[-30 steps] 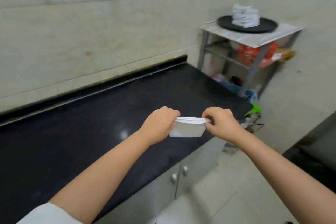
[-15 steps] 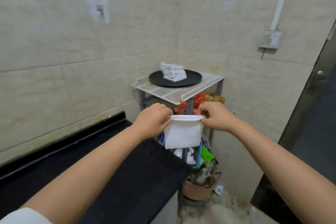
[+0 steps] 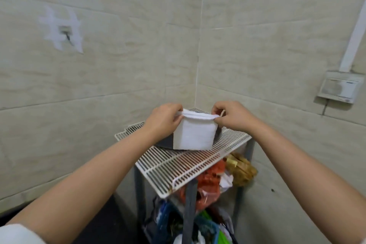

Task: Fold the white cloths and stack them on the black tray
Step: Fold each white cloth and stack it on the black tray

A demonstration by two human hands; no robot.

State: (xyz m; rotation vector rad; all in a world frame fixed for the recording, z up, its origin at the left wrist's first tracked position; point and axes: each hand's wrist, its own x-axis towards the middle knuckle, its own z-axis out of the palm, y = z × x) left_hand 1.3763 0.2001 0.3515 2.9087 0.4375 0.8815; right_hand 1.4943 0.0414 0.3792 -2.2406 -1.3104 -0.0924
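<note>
Pinching folded white cloth (image 3: 193, 134) w/ left hand (image 3: 164, 123) & right hand (image 3: 231, 116) over black tray (image 3: 165, 142).

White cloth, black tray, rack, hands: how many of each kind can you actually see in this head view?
White cloth: 1, folded, pinched along its top edge by both hands
Black tray: 1, mostly hidden behind the cloth
White wire rack: 1
Hands: 2, left hand and right hand
Total: 5
Any stack on the tray is hidden by the cloth.
</note>
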